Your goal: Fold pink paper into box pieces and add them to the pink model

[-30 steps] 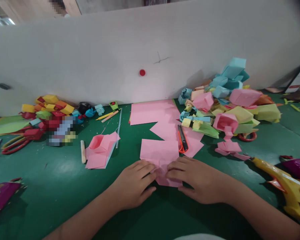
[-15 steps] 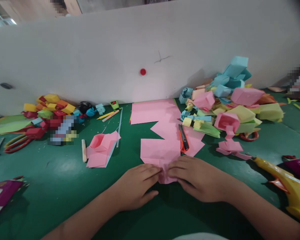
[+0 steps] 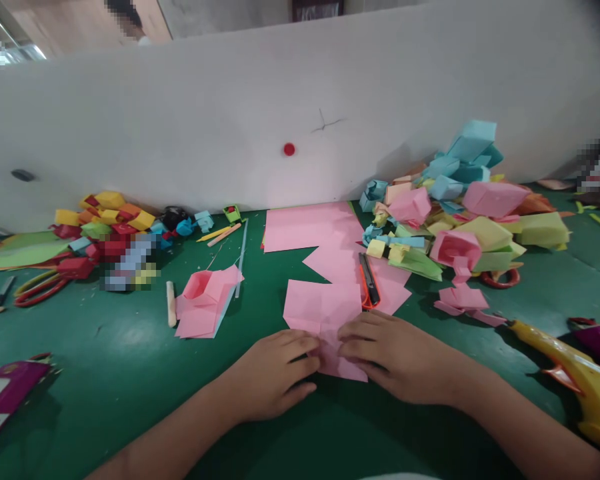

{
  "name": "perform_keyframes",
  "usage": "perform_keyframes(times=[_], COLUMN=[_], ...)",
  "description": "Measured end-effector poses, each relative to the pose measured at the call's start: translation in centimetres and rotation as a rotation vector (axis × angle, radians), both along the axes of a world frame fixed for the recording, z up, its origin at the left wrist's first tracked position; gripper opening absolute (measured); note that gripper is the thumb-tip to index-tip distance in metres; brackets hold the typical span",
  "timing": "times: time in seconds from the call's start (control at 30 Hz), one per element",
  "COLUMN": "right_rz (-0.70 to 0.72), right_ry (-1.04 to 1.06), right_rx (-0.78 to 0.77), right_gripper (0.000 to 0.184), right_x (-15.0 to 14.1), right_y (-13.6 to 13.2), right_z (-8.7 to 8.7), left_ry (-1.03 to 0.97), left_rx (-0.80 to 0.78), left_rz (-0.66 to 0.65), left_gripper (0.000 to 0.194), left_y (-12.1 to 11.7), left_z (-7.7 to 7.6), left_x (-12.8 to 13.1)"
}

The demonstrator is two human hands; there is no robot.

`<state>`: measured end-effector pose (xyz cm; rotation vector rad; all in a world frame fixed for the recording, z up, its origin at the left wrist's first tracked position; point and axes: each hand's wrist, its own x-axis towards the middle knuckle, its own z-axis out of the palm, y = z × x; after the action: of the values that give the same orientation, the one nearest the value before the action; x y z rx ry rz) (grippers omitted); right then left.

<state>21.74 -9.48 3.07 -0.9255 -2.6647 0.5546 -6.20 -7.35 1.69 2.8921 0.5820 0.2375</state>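
- Head view: a creased pink paper sheet (image 3: pixel 325 301) lies flat on the glossy green bench (image 3: pixel 130 393), at the centre and slightly below the middle of the frame.
- The bare left hand (image 3: pixel 277 373) is palm down with its fingertips on the sheet's lower left part; its grip is loosely spread, the thumb apart from the fingers.
- The bare right hand (image 3: pixel 405 360) lays bent fingers on the sheet's right part; whether its grip pinches the paper, I cannot tell, as the fingers hide the contact.
- Just beyond the right fingers, a black and orange-red utility knife (image 3: pixel 369 280) lies across a notched pink paper piece (image 3: pixel 333 263).
- Above these, near the middle of the frame, a stack of rectangular pink paper (image 3: pixel 307 227) lies close to the upright white panel (image 3: pixel 205 120).
- Left of centre, a folded pink paper pocket (image 3: pixel 203 287) sits on paper sheets beside a pale rounded stick (image 3: pixel 171 304).
- Toward the right, folded blue, pink and yellow paper shapes (image 3: pixel 445 220) form a heap.
- At the lower right, a yellow glue gun (image 3: pixel 575 370) lies near the right forearm.
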Motion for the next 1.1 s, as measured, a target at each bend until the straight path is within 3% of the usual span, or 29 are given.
perform_keyframes(times=[0.07, 0.23, 0.43, 0.77, 1.1], right_rz=[0.01, 0.026, 0.026, 0.024, 0.027], right_ry=[0.005, -0.035, -0.024, 0.029, 0.013], right_rx=[-0.028, -0.088, -0.039, 0.021, -0.064], right_gripper=[0.03, 0.069, 0.031, 0.03, 0.028], right_x=[0.12, 0.39, 0.01, -0.2, 0.58], right_y=[-0.1, -0.2, -0.11, -0.26, -0.14], right_z=[0.09, 0.09, 0.19, 0.15, 0.68], left_ry=[0.005, -0.025, -0.036, -0.051, -0.033], left_rx=[-0.002, -0.005, -0.05, -0.052, -0.049], left_rz=[-0.006, -0.008, -0.006, -0.027, -0.038], left_gripper=[0.024, 0.03, 0.029, 0.035, 0.037], left_y=[0.04, 0.2, 0.35, 0.57, 0.66], left_z=[-0.01, -0.06, 0.15, 0.13, 0.15], left_x=[-0.04, -0.1, -0.06, -0.29, -0.42])
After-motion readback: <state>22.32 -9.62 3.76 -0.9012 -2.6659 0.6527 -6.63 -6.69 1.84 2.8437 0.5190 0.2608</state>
